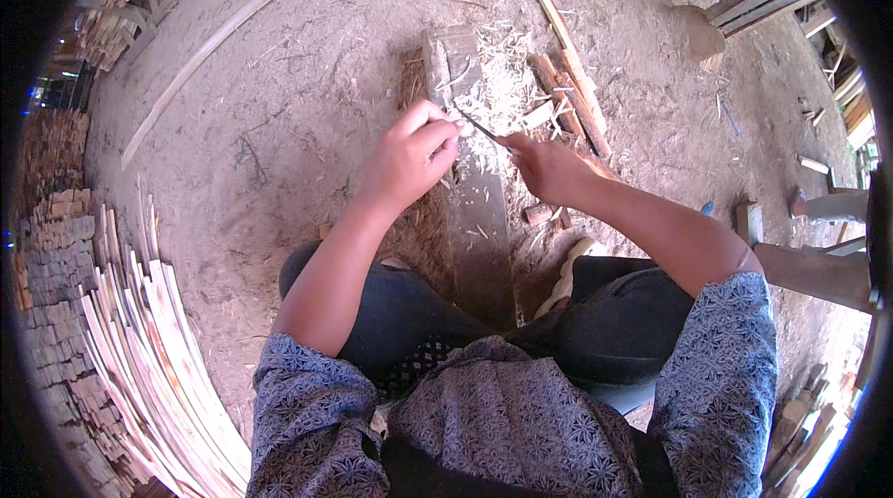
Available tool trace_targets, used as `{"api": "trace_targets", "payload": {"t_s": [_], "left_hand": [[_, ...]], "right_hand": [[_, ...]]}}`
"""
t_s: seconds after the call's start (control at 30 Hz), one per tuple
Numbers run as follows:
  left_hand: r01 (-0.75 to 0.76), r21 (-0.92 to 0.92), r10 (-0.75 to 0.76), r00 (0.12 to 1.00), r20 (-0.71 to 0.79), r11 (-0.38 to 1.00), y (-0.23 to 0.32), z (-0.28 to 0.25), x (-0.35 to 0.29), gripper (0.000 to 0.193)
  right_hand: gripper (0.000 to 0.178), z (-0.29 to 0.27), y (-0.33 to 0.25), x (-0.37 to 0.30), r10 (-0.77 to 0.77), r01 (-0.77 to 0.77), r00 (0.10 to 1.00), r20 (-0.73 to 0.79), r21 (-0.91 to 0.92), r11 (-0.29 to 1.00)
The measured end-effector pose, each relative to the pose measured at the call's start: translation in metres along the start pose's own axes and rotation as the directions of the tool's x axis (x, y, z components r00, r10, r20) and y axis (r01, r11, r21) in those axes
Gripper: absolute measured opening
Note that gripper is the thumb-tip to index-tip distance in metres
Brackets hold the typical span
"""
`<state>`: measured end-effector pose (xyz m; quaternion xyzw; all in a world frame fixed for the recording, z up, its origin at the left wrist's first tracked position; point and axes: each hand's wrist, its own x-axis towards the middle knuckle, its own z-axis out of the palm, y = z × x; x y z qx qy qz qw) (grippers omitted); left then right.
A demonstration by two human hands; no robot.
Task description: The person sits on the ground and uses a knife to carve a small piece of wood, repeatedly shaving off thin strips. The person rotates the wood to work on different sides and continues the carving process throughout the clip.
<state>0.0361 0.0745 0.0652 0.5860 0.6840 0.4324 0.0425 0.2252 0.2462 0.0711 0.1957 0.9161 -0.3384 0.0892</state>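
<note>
My right hand is wrapped round the handle of a knife, its thin dark blade slanting up and left toward my other hand. My left hand is closed in a pinch near the blade's tip; something small and pale shows at its fingertips, too small to name. Both hands are above a long wooden beam that runs out from between my legs. Pale wood shavings lie over the beam's far part and the ground to its right. A thin curled sliver shows just beyond my left fingers.
Several wood sticks lie right of the beam on the dirt ground. Long pale strips and stacked wood pieces fill the left side. One long pole curves across the far left. A person's foot shows at the right.
</note>
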Motion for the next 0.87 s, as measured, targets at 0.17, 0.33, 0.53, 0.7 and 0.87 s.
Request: {"api": "trace_targets", "payload": {"t_s": [0.17, 0.33, 0.53, 0.7, 0.87], "left_hand": [[0.024, 0.010, -0.024, 1.000, 0.001, 1.000, -0.002, -0.005, 0.000, 0.012], [-0.003, -0.001, 0.004, 0.999, 0.050, 1.000, -0.003, -0.008, 0.009, 0.010], [0.015, -0.012, -0.014, 0.998, 0.062, 1.000, -0.003, -0.007, 0.005, 0.010], [0.009, 0.000, -0.009, 0.998, 0.062, 1.000, -0.002, -0.005, 0.007, 0.009], [0.036, 0.024, -0.037, 0.997, 0.073, 0.999, 0.001, -0.007, 0.003, 0.009]], "right_hand": [[0.045, -0.008, -0.004, -0.004, -0.110, 0.150, 0.973, -0.205, 0.194, 0.969], [0.041, 0.020, 0.020, -0.006, -0.079, 0.089, 0.995, -0.063, 0.181, 0.979], [0.038, -0.015, -0.016, -0.013, -0.068, 0.139, 0.968, -0.241, 0.291, 0.947], [0.041, 0.009, 0.005, -0.006, -0.038, 0.039, 0.999, -0.011, 0.121, 0.992], [0.045, -0.019, -0.032, -0.015, -0.114, 0.179, 0.960, -0.255, 0.248, 0.952]]}}
